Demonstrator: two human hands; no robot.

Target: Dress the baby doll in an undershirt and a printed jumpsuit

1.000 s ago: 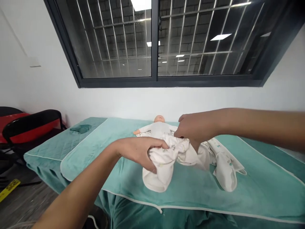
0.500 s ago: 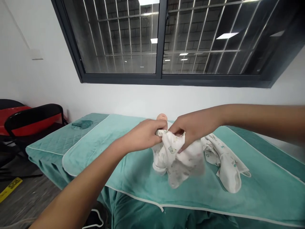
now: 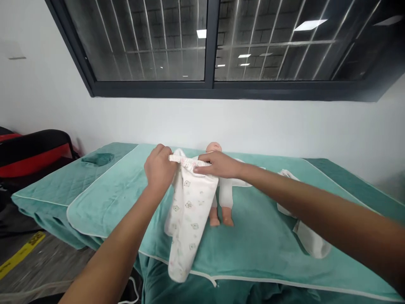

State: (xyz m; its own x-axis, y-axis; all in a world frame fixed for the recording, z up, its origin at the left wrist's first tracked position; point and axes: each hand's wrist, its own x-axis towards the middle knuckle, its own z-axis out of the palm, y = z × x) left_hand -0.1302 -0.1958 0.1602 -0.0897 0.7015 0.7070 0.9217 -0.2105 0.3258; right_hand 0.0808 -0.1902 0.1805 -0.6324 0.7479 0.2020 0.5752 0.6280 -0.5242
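Between my hands hangs a pair of white printed baby pants (image 3: 190, 211), held up by the elastic waistband with the legs dangling down. My left hand (image 3: 160, 166) is closed on the left end of the waistband. Pinching the right end, my right hand (image 3: 218, 164) keeps the band stretched. Behind the pants lies a baby doll (image 3: 225, 194) on its back, dressed in white, its bare feet toward me and its head toward the wall. The pants and my right hand cover part of its body.
A second white printed garment (image 3: 311, 240) lies to the right, partly behind my right forearm. The green towel (image 3: 265, 236) covers a massage bed (image 3: 47, 185) with a face hole. Red and black chairs (image 3: 38, 152) stand at left; a barred window (image 3: 211, 84) is ahead.
The bunched pants have been moved left and opened out, so they now hang full length. The doll's legs have come into sight.
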